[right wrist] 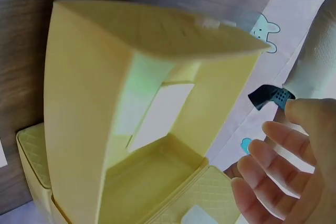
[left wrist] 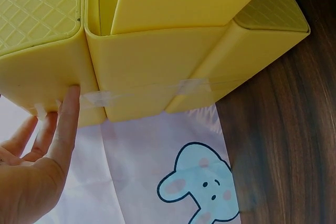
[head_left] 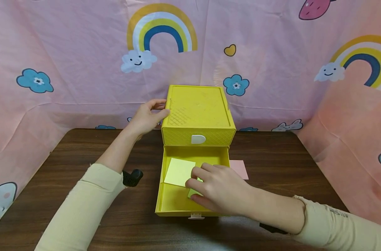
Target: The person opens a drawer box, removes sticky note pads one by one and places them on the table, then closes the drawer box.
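Observation:
A yellow two-drawer box [head_left: 198, 111] stands at the back of the table, its white-handled top drawer [head_left: 198, 139] closed and its lower drawer [head_left: 160, 195] pulled out toward me. My left hand [head_left: 148, 116] rests with straight fingers against the box's left side; in the left wrist view its fingertips [left wrist: 71, 103] touch the box's [left wrist: 157, 77] edge. My right hand [head_left: 218, 190] is inside the open drawer, fingers relaxed over a small yellow-green note [head_left: 193, 192], beside a pale yellow note [head_left: 179, 171]. In the right wrist view the fingers [right wrist: 283, 166] are spread and hold nothing.
A pink note pad [head_left: 239, 168] lies on the dark wooden table [head_left: 68, 157] just right of the drawer. A pink patterned cloth [head_left: 83, 69] hangs behind and at both sides. A black strap piece [head_left: 132, 177] sits at my left forearm.

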The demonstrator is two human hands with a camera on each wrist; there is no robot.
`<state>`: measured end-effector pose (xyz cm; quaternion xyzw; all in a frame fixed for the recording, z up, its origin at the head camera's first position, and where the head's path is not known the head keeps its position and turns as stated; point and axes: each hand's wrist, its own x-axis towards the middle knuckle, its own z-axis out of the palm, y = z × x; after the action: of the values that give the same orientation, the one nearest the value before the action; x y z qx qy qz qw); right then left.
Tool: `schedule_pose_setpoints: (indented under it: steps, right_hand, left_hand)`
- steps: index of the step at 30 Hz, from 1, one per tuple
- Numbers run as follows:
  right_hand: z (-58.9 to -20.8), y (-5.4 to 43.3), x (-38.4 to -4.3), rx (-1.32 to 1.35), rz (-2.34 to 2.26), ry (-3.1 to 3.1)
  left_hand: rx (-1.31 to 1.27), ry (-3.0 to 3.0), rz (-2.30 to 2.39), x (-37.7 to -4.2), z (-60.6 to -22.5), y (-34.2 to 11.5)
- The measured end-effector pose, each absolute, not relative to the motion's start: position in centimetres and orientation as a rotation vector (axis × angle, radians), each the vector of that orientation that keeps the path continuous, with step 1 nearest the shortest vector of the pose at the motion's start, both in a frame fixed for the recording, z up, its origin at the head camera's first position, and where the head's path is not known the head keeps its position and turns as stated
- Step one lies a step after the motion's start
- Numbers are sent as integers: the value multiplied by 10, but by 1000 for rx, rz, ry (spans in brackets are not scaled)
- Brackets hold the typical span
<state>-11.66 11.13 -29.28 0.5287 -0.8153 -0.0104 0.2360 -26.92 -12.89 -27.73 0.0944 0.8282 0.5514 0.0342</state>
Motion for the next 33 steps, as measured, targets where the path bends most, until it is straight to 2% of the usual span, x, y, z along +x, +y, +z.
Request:
schedule_pose_setpoints:
  steps: [14,33]
  right_hand:
    - [-282,98,-135,1398,-116,-2544]
    - [-289,66,-162,1244,-329,-2943]
  left_hand:
    - [281,2549,1709,-269,-278,-129]
    - [299,2555,1707,-269,-279,-129]
